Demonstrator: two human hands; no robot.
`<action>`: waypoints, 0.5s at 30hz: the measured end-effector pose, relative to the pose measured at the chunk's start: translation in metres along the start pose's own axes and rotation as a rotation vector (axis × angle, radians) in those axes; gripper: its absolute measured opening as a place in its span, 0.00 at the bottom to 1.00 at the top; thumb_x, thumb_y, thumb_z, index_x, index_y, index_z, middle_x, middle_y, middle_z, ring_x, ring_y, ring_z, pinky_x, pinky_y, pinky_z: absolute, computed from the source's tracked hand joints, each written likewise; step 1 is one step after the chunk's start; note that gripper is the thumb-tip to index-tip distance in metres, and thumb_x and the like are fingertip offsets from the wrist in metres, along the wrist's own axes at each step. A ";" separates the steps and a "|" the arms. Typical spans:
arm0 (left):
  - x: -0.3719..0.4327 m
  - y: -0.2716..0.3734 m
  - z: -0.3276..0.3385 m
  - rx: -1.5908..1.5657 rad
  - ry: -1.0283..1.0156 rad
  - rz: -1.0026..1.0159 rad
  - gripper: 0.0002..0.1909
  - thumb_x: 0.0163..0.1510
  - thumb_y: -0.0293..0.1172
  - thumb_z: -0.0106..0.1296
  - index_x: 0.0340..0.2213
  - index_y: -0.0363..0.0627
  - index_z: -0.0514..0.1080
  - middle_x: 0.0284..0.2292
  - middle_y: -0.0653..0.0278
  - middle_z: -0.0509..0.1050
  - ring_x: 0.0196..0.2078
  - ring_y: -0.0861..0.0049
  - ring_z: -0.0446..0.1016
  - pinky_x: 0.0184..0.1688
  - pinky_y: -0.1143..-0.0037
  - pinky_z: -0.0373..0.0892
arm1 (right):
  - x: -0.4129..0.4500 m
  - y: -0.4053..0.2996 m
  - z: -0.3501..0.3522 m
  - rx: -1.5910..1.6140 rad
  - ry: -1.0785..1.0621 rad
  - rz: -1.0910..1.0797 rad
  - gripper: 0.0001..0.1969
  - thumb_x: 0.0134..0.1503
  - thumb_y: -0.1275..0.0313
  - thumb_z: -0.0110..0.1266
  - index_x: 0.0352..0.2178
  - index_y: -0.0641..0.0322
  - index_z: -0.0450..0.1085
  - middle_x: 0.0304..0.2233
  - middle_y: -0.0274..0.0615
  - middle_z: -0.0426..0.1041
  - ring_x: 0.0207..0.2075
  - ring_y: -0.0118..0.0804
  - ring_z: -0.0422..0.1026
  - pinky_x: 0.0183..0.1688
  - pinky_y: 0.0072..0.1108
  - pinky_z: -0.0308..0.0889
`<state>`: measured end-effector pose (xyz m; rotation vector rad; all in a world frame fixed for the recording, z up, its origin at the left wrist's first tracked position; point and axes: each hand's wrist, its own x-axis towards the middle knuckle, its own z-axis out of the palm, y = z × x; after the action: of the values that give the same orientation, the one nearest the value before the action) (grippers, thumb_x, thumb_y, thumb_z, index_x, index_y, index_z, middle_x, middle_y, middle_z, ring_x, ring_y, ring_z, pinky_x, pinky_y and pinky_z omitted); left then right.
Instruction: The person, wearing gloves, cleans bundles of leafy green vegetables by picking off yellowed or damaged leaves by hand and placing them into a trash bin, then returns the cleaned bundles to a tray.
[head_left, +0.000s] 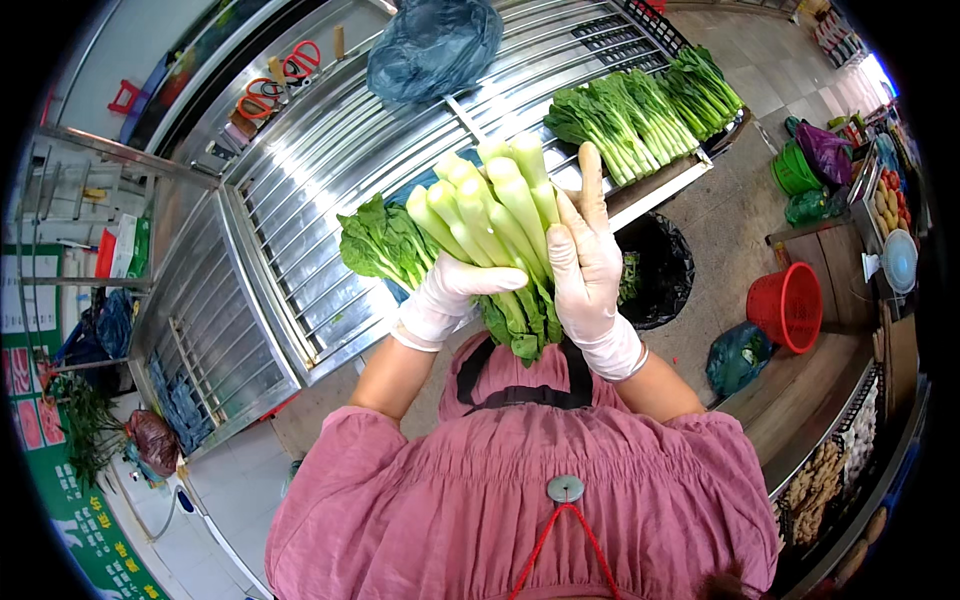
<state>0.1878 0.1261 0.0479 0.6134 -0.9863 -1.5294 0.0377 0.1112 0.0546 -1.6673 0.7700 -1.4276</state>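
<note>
A bunch of leafy greens with thick pale stems (506, 214) is held upside down before my chest, cut ends up and leaves hanging down. My left hand (457, 292), in a white glove, wraps its left side with the thumb across the front. From the right, my gloved right hand (589, 289) cups the stems. Its thumb rests against them and its index finger points up; the other fingertips are partly hidden behind the stems. Behind my left hand, more leafy greens (386, 244) lie at the edge of the slatted metal table (300, 247).
Bundles of greens (622, 124) line the table's right side. A blue plastic bag (435, 49) and red-handled scissors (259, 97) lie toward the back. To my right are a black-lined bin (667, 277), a red basket (784, 307) and a wooden bench (817, 382).
</note>
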 end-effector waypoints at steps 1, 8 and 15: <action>-0.004 0.002 -0.002 0.097 -0.009 -0.116 0.44 0.34 0.32 0.62 0.55 0.43 0.57 0.51 0.60 0.65 0.54 0.69 0.63 0.59 0.70 0.57 | 0.000 0.003 -0.003 -0.017 -0.009 -0.011 0.18 0.60 0.75 0.42 0.50 0.76 0.62 0.63 0.60 0.38 0.64 0.50 0.44 0.61 0.29 0.43; -0.002 -0.008 0.003 0.343 -0.009 -0.060 0.44 0.41 0.24 0.61 0.57 0.48 0.50 0.53 0.65 0.60 0.56 0.74 0.59 0.58 0.71 0.57 | 0.005 0.016 -0.031 0.014 -0.077 0.077 0.34 0.60 0.65 0.45 0.60 0.73 0.41 0.63 0.61 0.40 0.64 0.48 0.42 0.62 0.27 0.42; 0.015 -0.012 0.012 0.369 -0.131 0.093 0.50 0.39 0.27 0.64 0.58 0.53 0.43 0.52 0.65 0.58 0.55 0.75 0.58 0.57 0.68 0.58 | -0.016 -0.007 -0.070 -0.465 -0.083 -0.277 0.62 0.38 0.40 0.59 0.59 0.79 0.39 0.60 0.64 0.46 0.62 0.58 0.45 0.62 0.41 0.37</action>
<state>0.1690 0.1145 0.0460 0.7189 -1.3960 -1.3273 -0.0347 0.1157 0.0557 -2.2473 0.8989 -1.4243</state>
